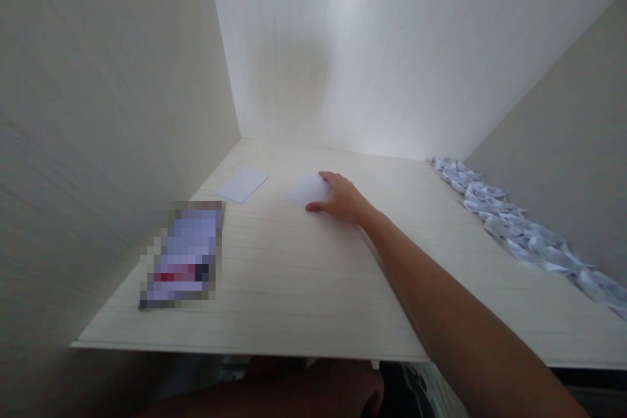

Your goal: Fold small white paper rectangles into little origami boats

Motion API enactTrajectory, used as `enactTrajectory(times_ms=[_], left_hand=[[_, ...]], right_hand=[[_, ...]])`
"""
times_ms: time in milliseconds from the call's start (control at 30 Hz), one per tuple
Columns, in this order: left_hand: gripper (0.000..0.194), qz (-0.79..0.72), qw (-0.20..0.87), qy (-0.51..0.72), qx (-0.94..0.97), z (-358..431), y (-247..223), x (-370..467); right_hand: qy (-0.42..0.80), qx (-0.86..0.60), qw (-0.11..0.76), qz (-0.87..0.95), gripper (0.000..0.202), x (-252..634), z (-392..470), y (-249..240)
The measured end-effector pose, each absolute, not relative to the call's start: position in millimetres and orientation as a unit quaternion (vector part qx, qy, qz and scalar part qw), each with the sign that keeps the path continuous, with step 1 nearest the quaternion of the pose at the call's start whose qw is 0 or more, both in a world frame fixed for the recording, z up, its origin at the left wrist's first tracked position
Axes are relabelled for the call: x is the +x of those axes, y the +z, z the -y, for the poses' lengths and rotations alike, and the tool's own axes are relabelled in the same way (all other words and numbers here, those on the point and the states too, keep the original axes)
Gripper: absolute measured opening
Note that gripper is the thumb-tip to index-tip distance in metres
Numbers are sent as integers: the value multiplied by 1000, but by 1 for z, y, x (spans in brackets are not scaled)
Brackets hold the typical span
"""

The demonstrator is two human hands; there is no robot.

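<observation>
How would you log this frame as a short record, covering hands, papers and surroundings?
right hand: spread at a white sheet, thumb and fingers apart; grip unclear
left hand: apparently below the tabletop edge, dim; state unclear
second sheet: white, flat, left of the first
left side: flat item, pixelated, content unreadable
right side: long row of crumpled or folded white pieces by the side wall
surface: pale tabletop
</observation>
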State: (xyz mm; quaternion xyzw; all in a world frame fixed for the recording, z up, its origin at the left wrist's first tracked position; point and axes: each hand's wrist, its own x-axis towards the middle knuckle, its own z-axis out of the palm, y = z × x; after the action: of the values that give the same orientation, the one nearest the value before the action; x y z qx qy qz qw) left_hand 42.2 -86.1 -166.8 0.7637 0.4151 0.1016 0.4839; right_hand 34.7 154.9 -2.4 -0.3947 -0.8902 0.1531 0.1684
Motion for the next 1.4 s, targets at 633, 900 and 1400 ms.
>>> enactTrajectory(times_ms=[633, 900, 1400], left_hand=[[33, -429, 491, 93, 752, 96, -129, 23], [31, -435, 468, 90, 764, 96, -125, 22], [24, -332, -31, 390, 859, 130, -57, -14]], right_hand=[[188, -338, 265, 883, 83, 36, -149, 1], [259, -365, 340, 827, 46, 35, -155, -4], [383, -368, 433, 728, 80, 32, -167, -16]])
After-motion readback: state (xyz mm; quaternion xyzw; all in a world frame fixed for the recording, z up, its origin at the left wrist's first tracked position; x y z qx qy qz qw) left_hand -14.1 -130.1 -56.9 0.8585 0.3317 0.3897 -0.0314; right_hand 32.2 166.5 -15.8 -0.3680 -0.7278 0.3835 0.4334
